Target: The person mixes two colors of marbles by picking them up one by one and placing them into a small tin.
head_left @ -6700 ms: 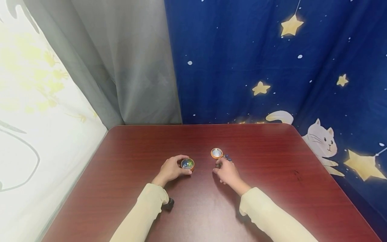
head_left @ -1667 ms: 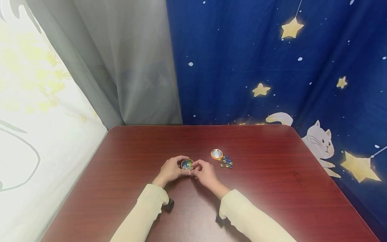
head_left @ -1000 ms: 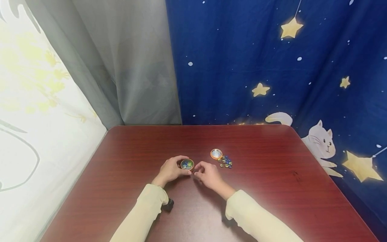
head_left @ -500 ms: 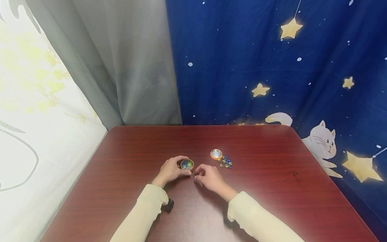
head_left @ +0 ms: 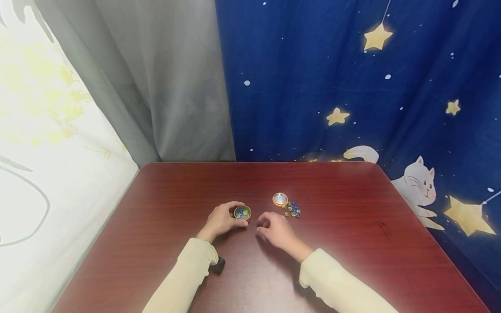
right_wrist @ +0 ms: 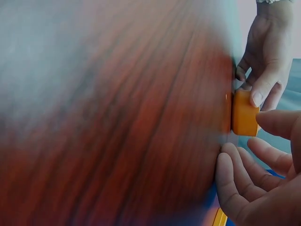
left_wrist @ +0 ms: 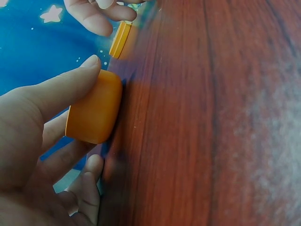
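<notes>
The left hand [head_left: 221, 219] clasps an orange cup [left_wrist: 98, 113] upright on the table [head_left: 203, 182], likely steadying it; at the cup's four o'clock the right hand [head_left: 278, 229] curves slackly, apparently empty; marbles [head_left: 293, 209] lie towards three.

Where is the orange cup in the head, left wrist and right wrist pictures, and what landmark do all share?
Head: cup below centre, slightly left.
Left wrist: cup in left half, mid-height.
Right wrist: cup toward right, mid-height.
Landmark: left grip, holding the cup.
</notes>
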`<move>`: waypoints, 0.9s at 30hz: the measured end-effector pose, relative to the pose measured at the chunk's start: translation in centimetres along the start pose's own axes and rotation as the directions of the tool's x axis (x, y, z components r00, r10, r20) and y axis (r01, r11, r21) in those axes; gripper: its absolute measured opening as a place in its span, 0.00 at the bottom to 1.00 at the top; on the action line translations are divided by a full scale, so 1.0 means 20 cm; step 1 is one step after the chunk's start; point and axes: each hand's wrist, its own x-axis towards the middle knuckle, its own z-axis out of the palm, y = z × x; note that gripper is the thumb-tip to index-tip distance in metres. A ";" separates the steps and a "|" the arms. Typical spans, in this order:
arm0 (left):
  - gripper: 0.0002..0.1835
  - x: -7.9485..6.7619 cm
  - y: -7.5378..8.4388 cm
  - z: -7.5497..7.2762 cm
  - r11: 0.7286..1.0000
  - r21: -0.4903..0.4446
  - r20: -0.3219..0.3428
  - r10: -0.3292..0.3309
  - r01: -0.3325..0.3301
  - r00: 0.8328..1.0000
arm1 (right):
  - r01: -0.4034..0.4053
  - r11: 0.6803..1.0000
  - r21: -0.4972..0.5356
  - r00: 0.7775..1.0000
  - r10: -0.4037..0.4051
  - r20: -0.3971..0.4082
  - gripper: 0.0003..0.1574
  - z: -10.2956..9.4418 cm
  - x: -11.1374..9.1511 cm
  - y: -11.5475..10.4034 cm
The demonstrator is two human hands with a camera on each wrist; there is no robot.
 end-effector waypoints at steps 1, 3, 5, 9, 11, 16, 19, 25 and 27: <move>0.33 0.00 0.00 0.00 1.000 -0.001 0.000 0.000 0.000 1.000 | 0.000 1.000 -0.006 1.000 0.000 -0.006 0.10 0.00 0.00 0.00; 0.33 0.00 0.00 0.00 1.000 0.000 -0.001 0.002 -0.002 1.000 | -0.003 1.000 -0.016 1.000 0.002 -0.019 0.10 -0.01 -0.01 0.01; 0.32 0.00 0.00 0.00 1.000 0.000 -0.001 0.003 -0.003 1.000 | -0.011 1.000 -0.024 0.999 0.010 -0.032 0.11 -0.02 -0.01 0.02; 0.33 0.00 0.00 0.00 1.000 -0.002 -0.001 -0.002 0.002 1.000 | -0.041 0.999 -0.016 0.998 0.040 -0.058 0.13 -0.04 -0.02 0.03; 0.33 0.00 0.00 0.00 1.000 -0.003 -0.001 -0.002 0.002 1.000 | -0.058 0.998 -0.007 0.996 0.058 -0.070 0.14 -0.05 -0.03 0.03; 0.33 0.00 0.00 0.00 1.000 -0.001 0.003 -0.006 0.006 1.000 | -0.096 0.995 0.012 0.992 0.097 -0.087 0.16 -0.06 -0.03 0.05; 0.33 0.00 0.00 0.00 1.000 0.005 0.005 -0.013 0.013 1.000 | -0.089 0.996 0.003 0.991 0.088 -0.101 0.17 -0.07 -0.03 0.06; 0.33 0.00 0.00 0.00 1.000 0.010 0.011 -0.014 0.014 1.000 | -0.100 0.994 -0.049 0.985 0.091 -0.147 0.18 -0.10 -0.03 0.07; 0.33 0.00 0.00 0.00 1.000 0.010 0.012 -0.012 0.012 1.000 | -0.122 0.991 -0.056 0.981 0.112 -0.156 0.19 -0.11 -0.03 0.07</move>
